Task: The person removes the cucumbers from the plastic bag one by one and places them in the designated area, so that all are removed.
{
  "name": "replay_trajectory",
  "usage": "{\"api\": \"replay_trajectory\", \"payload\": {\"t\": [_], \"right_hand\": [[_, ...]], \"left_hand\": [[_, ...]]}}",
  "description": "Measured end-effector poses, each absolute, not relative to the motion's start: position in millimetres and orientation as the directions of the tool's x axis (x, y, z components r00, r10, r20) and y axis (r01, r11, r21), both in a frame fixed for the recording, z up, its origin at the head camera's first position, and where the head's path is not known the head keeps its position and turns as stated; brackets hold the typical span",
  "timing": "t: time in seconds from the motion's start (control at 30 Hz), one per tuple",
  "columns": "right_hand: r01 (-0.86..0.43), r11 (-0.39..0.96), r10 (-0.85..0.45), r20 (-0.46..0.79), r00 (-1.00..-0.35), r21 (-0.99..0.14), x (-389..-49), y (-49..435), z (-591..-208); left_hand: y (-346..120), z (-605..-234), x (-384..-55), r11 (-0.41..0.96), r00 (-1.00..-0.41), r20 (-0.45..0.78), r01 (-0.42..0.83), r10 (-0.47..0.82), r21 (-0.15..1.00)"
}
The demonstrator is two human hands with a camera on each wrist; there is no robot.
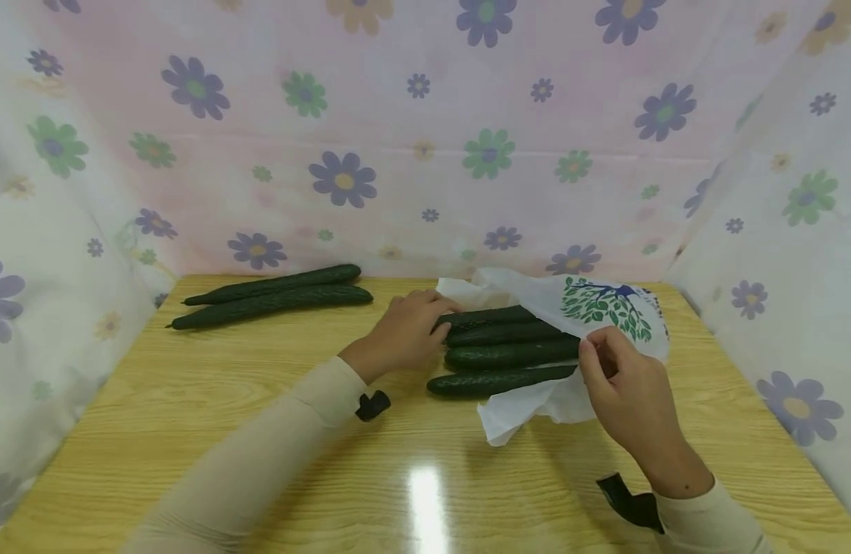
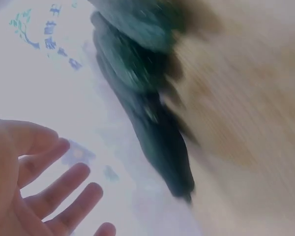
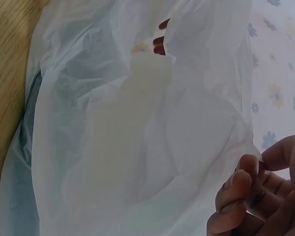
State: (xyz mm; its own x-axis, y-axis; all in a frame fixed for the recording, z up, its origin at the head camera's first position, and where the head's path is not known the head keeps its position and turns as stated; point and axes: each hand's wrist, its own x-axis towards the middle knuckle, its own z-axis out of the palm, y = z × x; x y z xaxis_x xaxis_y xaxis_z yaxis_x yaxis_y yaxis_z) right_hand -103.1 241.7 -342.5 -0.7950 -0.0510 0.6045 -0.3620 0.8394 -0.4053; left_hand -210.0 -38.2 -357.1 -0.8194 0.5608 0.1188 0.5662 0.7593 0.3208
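Several long dark green cucumbers (image 1: pixel 512 355) lie side by side, partly inside a white plastic bag (image 1: pixel 536 404) printed with a green-leaved tree. Their right ends are hidden under the bag. My left hand (image 1: pixel 413 331) is at the left ends of the upper cucumbers, its fingers apart and loosely bent. In the left wrist view the left hand (image 2: pixel 49 182) holds nothing, beside a cucumber (image 2: pixel 164 152). My right hand (image 1: pixel 629 385) pinches the bag's edge between thumb and forefinger. The right wrist view shows the right hand (image 3: pixel 258 191) at the raised bag film (image 3: pixel 187 137).
Two more cucumbers (image 1: pixel 273 304) lie together on the wooden table (image 1: pixel 211 385) at the back left. A flowered cloth (image 1: pixel 425 185) hangs behind the table and along both sides. Black straps (image 1: pixel 629 504) show at the wrists.
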Motion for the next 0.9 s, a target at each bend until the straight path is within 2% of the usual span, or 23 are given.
{"api": "replay_trajectory", "payload": {"t": [0.5, 0.9], "right_hand": [[-0.372, 0.841, -0.071, 0.602, -0.795, -0.393, -103.6, 242.7, -340.8], [-0.36, 0.84, -0.063, 0.586, -0.808, -0.405, -101.9, 240.9, -339.9]], "left_hand": [[-119.4, -359.6, -218.3, 0.881, -0.911, 0.153, 0.409, 0.382, 0.238], [-183.5, -370.3, -232.2, 0.939, -0.978, 0.032, 0.207, 0.207, 0.276]]}}
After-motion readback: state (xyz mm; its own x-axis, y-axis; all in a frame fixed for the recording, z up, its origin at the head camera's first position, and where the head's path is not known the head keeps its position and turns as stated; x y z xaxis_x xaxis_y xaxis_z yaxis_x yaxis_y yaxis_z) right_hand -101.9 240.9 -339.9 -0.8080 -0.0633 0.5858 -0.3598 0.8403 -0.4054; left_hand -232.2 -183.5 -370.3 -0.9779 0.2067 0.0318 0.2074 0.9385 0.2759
